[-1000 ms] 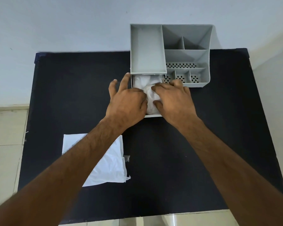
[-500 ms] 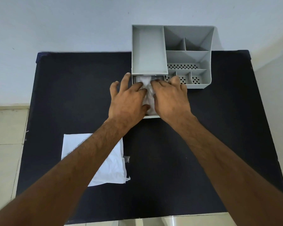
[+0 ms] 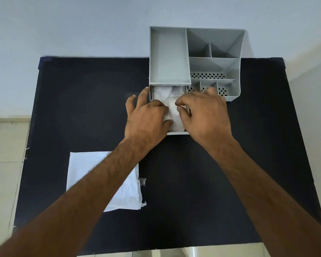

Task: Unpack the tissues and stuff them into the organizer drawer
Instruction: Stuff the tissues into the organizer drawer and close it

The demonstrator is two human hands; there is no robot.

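The person's left hand (image 3: 146, 117) and right hand (image 3: 205, 115) both rest over the pulled-out drawer (image 3: 178, 133) of the grey organizer (image 3: 169, 58), which stands on the black table (image 3: 82, 108). The tissues (image 3: 171, 101) lie crumpled in the drawer, directly under and between the fingertips, bulging above the drawer's walls. The drawer's long axis runs away from the person, toward its slot in the organizer, just beyond the fingertips.

The left hand's fingers are spread, its thumb pressing on the white wad, the outer fingers lying past the drawer's left wall on the table. The right hand's fingers are curled, their tips pinching or pushing into the paper; whether it actually grips a fold cannot be told. Both hands are about equally near the wad.

The palms hide the near part of the drawer, so how full it is there is unclear. Behind the left forearm lies a white wrapper (image 3: 126, 197), partly covered; whether any tissues remain in it cannot be seen.
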